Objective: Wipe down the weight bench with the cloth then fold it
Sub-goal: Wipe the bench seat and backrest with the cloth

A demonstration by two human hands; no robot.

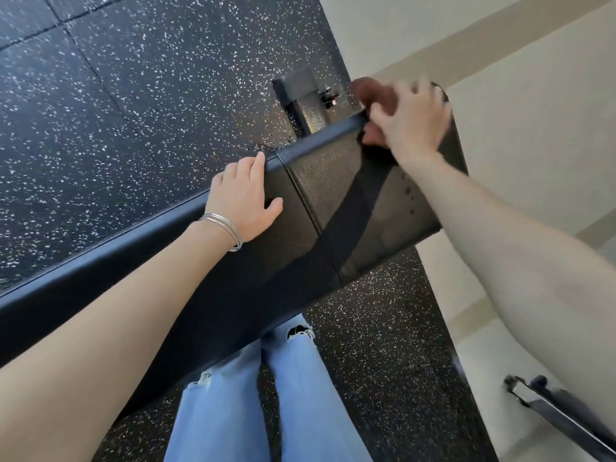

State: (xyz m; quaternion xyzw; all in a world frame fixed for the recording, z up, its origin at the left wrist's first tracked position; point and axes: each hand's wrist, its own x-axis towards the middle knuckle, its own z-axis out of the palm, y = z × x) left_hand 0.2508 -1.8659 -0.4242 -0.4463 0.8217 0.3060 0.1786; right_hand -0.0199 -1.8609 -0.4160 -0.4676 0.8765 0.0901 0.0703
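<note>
A black padded weight bench (316, 181) is seen running diagonally across the view, from lower left to upper right, with a seam between its two pads near the middle.

The left hand (245, 198) is laid flat on the long pad just beside the seam. Its fingers are straight and spread, with the fingertips reaching the far edge. Nothing is held in it. Thin silver bracelets (223, 228) are worn on that wrist.

The right hand (411, 123) is placed at the far end of the short pad, at its far edge. A brown cloth (368, 91) is bunched beneath it and shows on both sides of the thumb, which is hooked over the pad's edge. The cloth is taken to be gripped, though the fingers are blurred and their exact position cannot be confirmed.

A black metal frame (305, 101) of the bench is visible below the far edge, standing on a dark speckled floor (116, 111). A pale wall (533, 128) is noted to the right. Light blue ripped jeans (300, 378) are seen below the near edge of the bench. A metal bar (563, 418) lies at lower right; what it belongs to cannot be determined.
</note>
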